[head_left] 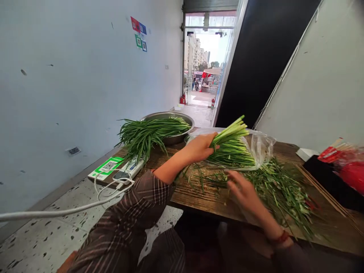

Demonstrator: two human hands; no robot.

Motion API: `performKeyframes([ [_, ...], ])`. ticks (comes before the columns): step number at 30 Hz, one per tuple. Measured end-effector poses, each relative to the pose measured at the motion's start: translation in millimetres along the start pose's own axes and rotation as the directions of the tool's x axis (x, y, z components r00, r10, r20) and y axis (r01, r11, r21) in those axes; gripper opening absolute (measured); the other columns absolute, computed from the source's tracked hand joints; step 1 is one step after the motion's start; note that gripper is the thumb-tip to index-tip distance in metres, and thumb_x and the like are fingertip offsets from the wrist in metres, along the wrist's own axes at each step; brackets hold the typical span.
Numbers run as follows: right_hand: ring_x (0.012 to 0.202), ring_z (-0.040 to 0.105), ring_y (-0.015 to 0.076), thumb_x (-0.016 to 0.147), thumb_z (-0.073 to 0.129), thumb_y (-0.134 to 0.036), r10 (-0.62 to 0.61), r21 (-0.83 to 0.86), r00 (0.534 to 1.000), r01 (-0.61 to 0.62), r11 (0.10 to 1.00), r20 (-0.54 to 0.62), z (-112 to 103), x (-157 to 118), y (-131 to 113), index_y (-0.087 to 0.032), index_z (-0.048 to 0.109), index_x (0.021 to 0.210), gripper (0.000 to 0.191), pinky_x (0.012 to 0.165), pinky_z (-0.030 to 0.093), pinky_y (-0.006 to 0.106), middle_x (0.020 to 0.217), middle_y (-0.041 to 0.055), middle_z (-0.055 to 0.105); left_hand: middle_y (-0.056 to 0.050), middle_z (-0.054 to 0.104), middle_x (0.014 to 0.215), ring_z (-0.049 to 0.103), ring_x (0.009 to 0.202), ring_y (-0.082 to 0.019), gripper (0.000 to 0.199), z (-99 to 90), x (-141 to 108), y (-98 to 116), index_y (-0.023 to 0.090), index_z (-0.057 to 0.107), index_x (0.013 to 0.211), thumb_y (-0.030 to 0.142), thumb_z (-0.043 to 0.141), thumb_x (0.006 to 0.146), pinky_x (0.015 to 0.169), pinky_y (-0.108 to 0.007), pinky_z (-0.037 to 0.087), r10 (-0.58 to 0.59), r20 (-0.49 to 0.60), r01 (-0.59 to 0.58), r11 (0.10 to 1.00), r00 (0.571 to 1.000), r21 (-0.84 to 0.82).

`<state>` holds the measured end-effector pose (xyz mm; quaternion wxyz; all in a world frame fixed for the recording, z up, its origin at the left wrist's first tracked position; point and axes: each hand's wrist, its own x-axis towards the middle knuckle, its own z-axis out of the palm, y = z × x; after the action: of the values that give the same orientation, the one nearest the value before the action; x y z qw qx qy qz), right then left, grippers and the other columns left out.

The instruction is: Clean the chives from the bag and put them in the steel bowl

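My left hand (201,148) is wrapped round a bunch of green stalks (231,131), pale cut ends pointing up to the right. Beneath it, more long green stalks (234,153) lie in a clear plastic bag (260,148) on the wooden table (199,195). My right hand (241,189) hovers over the table's front part, fingers apart and slightly blurred, with nothing held. Beside it on the right spreads a heap of loose leaves and trimmings (284,189). A metal basin (170,140) at the back left holds a big pile of green stalks (153,132).
A green QR code card (109,167), a power strip (133,167) and white cables (85,208) are at the table's left end. At the right stand thin sticks (321,189) and a black box (327,178) with red packets. A glass door (210,64) is beyond.
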<state>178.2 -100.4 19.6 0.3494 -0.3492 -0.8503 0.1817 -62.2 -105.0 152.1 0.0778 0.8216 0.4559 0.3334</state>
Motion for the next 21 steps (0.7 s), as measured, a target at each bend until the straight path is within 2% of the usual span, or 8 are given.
performKeyframes([
  [3, 0.135, 0.047, 0.0260, 0.093, 0.052, -0.038, -0.152, -0.072, 0.920, 0.190, 0.979, 0.361, 39.0, -18.1, -11.9, -0.026, 0.048, 0.142, 0.051, 0.111, 0.041, 0.047, 0.146, 0.0096, 0.049, -0.015, 0.066, 0.103, 0.063, 0.096, -0.029, 0.026, -7.9, 13.5, -1.0, 0.013, 0.053, 0.110, 0.010, 0.047, 0.084, 0.081, -0.040, 0.048, -0.023, 0.061, -0.003, 0.917, 0.998, 0.399],
  [5, 0.140, 0.040, 0.0269, 0.092, 0.055, -0.039, -0.180, -0.103, 0.849, 0.263, 0.959, 0.496, 50.4, -18.8, -13.6, -0.029, 0.044, 0.144, 0.054, 0.114, 0.036, 0.050, 0.151, 0.0073, 0.044, -0.016, 0.065, 0.106, 0.064, 0.096, -0.029, 0.029, -9.4, 20.8, -9.8, 0.013, 0.052, 0.114, 0.009, 0.044, 0.086, 0.079, -0.039, 0.049, -0.034, 0.106, -0.030, 0.833, 0.994, 0.552],
  [6, 0.141, 0.039, 0.0273, 0.092, 0.054, -0.040, -0.165, -0.131, 0.842, 0.267, 0.955, 0.514, 51.2, -16.4, -8.3, -0.030, 0.044, 0.144, 0.054, 0.114, 0.035, 0.052, 0.151, 0.0071, 0.043, -0.016, 0.065, 0.107, 0.064, 0.095, -0.029, 0.030, -10.2, 23.9, -17.4, 0.013, 0.053, 0.114, 0.009, 0.041, 0.087, 0.078, -0.039, 0.049, -0.043, 0.127, -0.042, 0.798, 0.991, 0.601],
  [8, 0.140, 0.040, 0.0279, 0.094, 0.050, -0.038, -0.080, -0.230, 0.886, 0.205, 0.951, 0.457, 45.3, -9.9, 15.2, -0.027, 0.048, 0.142, 0.049, 0.112, 0.037, 0.053, 0.150, 0.0092, 0.045, -0.016, 0.066, 0.105, 0.065, 0.093, -0.028, 0.031, -14.2, 29.6, -38.6, 0.012, 0.054, 0.115, 0.009, 0.038, 0.089, 0.076, -0.037, 0.049, -0.082, 0.146, -0.037, 0.740, 0.986, 0.671],
  [10, 0.136, 0.045, 0.0288, 0.096, 0.044, -0.035, 0.043, -0.353, 0.950, 0.073, 0.933, 0.308, 34.7, -5.3, 47.7, -0.021, 0.052, 0.138, 0.045, 0.109, 0.040, 0.054, 0.145, 0.0136, 0.050, -0.017, 0.066, 0.104, 0.065, 0.093, -0.028, 0.031, -22.6, 35.7, -65.3, 0.012, 0.055, 0.115, 0.010, 0.036, 0.090, 0.075, -0.037, 0.048, -0.147, 0.121, 0.015, 0.691, 0.982, 0.722],
  [13, 0.132, 0.049, 0.0299, 0.098, 0.039, -0.038, 0.149, -0.453, 0.973, -0.055, 0.890, 0.174, 23.2, -6.7, 85.4, -0.019, 0.054, 0.136, 0.045, 0.105, 0.044, 0.054, 0.142, 0.0142, 0.053, -0.018, 0.065, 0.105, 0.065, 0.096, -0.029, 0.030, -42.4, 47.4, -108.9, 0.011, 0.056, 0.115, 0.012, 0.037, 0.091, 0.078, -0.036, 0.047, -0.266, 0.020, 0.153, 0.612, 0.964, 0.776],
  [18, 0.130, 0.051, 0.0301, 0.097, 0.040, -0.041, 0.149, -0.487, 0.977, -0.058, 0.872, 0.150, 24.2, -13.1, 90.0, -0.022, 0.055, 0.135, 0.045, 0.104, 0.045, 0.053, 0.142, 0.0108, 0.054, -0.025, 0.059, 0.118, 0.059, 0.110, -0.034, 0.038, -69.4, 61.4, -183.8, 0.006, 0.049, 0.127, 0.012, 0.033, 0.092, 0.088, -0.041, 0.043, -0.366, -0.204, 0.380, 0.517, 0.908, 0.767],
  [21, 0.130, 0.051, 0.0294, 0.097, 0.041, -0.041, 0.145, -0.492, 0.980, -0.062, 0.868, 0.134, 25.0, -12.5, 84.0, -0.024, 0.055, 0.135, 0.044, 0.104, 0.045, 0.051, 0.141, 0.0096, 0.055, -0.031, 0.051, 0.131, 0.051, 0.120, -0.039, 0.063, -66.8, 54.1, -228.6, 0.001, 0.036, 0.140, 0.033, 0.054, 0.088, 0.096, -0.044, 0.039, -0.549, -0.224, 0.520, 0.471, 0.805, 0.713],
])
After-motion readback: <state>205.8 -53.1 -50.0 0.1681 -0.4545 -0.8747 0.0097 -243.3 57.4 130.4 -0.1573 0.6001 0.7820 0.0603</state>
